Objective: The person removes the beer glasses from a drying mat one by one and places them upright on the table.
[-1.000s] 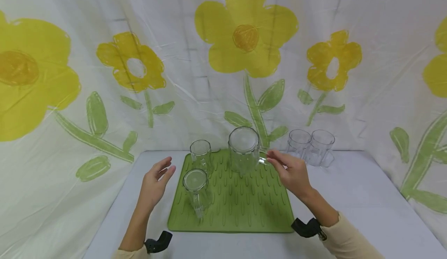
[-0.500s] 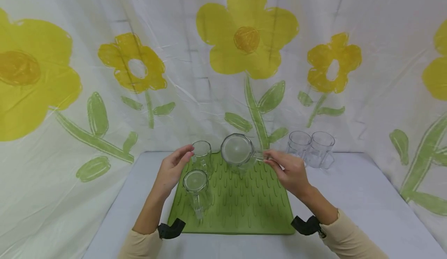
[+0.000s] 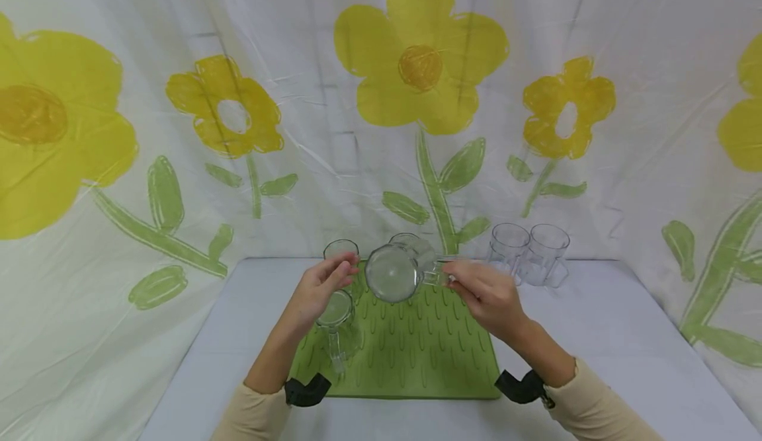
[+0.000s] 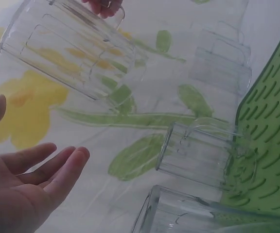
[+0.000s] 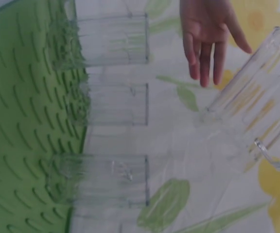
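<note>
My right hand (image 3: 491, 295) pinches the handle of a clear glass mug (image 3: 393, 274) above a green ridged mat (image 3: 417, 361). The mug leans over, one round end facing the head camera. My left hand (image 3: 321, 289) is just left of it, fingers loosely extended and holding nothing; in the left wrist view a gap separates the left fingers (image 4: 62, 170) from the raised mug (image 4: 72, 53). On the mat's left side stand a front mug (image 3: 336, 322) and a rear mug (image 3: 340, 248), both partly behind the left hand. Another mug (image 3: 411, 239) stands behind the raised one, partly covered.
Two more glass mugs (image 3: 508, 242) (image 3: 544, 256) stand side by side on the white table (image 3: 571, 355), right of the mat's back corner. A white curtain (image 3: 309, 183) with yellow flowers hangs behind the table.
The held mug has tipped over and shifted left and lower, with its round end turning toward the head camera. My left hand has moved right, close to it.
</note>
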`<action>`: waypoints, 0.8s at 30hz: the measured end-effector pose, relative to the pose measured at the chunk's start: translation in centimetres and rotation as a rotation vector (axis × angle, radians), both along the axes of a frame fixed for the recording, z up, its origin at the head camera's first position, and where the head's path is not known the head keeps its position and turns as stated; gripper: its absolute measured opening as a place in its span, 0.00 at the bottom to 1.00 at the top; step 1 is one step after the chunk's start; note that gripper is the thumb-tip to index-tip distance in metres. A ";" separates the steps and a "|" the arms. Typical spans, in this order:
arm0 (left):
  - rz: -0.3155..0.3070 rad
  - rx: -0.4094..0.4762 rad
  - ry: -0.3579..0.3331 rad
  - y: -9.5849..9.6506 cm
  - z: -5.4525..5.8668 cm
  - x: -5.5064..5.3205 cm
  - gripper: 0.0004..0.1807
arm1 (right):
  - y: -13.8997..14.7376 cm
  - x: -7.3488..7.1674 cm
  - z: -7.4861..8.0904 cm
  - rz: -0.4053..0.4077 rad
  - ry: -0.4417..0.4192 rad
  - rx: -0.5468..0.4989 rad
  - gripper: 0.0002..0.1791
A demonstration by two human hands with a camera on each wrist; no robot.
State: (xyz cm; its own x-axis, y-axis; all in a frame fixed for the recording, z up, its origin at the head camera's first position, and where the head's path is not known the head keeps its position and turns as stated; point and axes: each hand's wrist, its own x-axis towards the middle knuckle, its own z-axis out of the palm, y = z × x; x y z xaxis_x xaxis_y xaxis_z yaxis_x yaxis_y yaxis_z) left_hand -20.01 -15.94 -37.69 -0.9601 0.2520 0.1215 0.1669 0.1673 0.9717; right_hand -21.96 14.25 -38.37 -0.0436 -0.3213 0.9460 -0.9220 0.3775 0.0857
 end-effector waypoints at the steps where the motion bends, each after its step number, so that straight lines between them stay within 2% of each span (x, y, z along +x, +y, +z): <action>1: -0.009 0.004 -0.006 0.0 0.1 -0.1 0.28 | -0.1 0.0 0.0 0.008 0.009 0.002 0.17; 11: -0.151 0.087 -0.103 1.0 0.4 -1.0 0.35 | -0.6 0.1 0.0 0.100 0.093 0.021 0.12; 14: -0.167 0.137 -0.138 1.3 0.3 -1.1 0.36 | -0.7 0.2 -0.1 0.118 0.114 0.026 0.11; 19: -0.191 0.220 -0.210 1.7 0.3 -1.5 0.38 | -1.0 0.3 0.2 0.084 0.221 0.057 0.10; 24: -0.236 0.283 -0.305 1.8 0.4 -1.7 0.34 | -1.3 0.5 0.5 0.027 0.324 0.124 0.10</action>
